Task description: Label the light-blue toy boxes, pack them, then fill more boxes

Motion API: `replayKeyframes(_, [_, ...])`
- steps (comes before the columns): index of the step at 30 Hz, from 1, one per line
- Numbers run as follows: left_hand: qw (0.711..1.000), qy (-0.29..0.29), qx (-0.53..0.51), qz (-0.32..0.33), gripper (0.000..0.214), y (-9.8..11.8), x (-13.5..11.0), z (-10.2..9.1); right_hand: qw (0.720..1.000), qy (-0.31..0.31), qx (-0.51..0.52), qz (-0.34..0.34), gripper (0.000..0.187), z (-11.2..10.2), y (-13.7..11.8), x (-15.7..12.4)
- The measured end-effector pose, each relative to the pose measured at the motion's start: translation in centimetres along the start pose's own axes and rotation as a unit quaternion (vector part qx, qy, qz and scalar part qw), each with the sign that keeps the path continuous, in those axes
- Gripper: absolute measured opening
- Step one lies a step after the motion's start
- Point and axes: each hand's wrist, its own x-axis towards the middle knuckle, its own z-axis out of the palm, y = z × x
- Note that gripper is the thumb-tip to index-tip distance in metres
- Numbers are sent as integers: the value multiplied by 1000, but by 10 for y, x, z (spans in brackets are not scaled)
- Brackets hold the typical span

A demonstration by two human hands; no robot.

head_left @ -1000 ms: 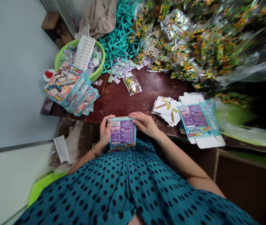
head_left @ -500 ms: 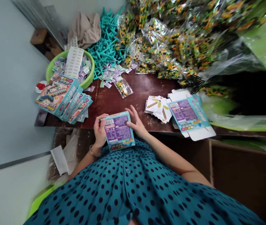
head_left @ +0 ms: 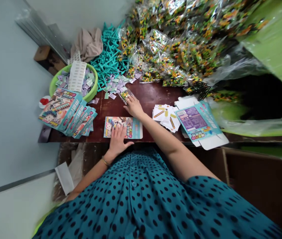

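At table's near edge: printed toy box (head_left: 128, 127) lying flat, left hand (head_left: 117, 141) spread palm-down upon it.
Beyond it, right hand (head_left: 134, 106), fingers loosely spread, rests on a small clear bag of coloured pieces (head_left: 124, 95); no pinch visible. Risk, as judged: the box overhangs the edge and could slide off if the pressing palm lifts; a slack grasp could drop the bag.

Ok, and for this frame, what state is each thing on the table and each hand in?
Box: closed, lying flat at table edge.
Left hand: pressed flat on the box.
Right hand: open, on the small bag.
Small bag: lying flat, partly covered.
Flat cartons: unfolded, stacked.
Green basin: filled with packets.
Finished boxes: stacked, fanned.
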Motion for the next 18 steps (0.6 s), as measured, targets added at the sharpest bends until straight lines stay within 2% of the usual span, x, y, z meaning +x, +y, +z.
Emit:
replayKeyframes(2, [998, -42, 52, 4, 98, 14, -2, 23, 998, -36, -39, 15, 66, 5, 22, 5])
replayKeyframes(3, [996, -50, 68, 4, 98, 21, -1, 33, 998, -43, -46, 14, 70, 9, 29, 0])
replayKeyframes(6, [995, -54, 75, 20, 80, 38, 9, 50, 998, -22, -56, 29, 73, 19, 35, -24])
replayKeyframes(9, [996, -61, 27, 62, 56, 44, 18, 48, 994, 15, -77, 76, 76, 21, 33, -35])
replayKeyframes(11, [995, -52, -34, 81, 47, 40, 18, 31, 987, 54, -102, 114, 75, 18, 30, -23])
replayKeyframes(13, [992, 0, -101, 75, 41, 31, 15, 4, 985, 76, -114, 103, 68, 16, 25, 5])
replayKeyframes(15, [983, 94, -153, 27, 33, 19, 10, -28, 994, 43, -101, 21, 59, 19, 15, 44])
replayKeyframes(18, [945, 242, -193, -108, 27, 2, 4, -71, 989, -64, -75, -111, 59, 35, -9, 93])
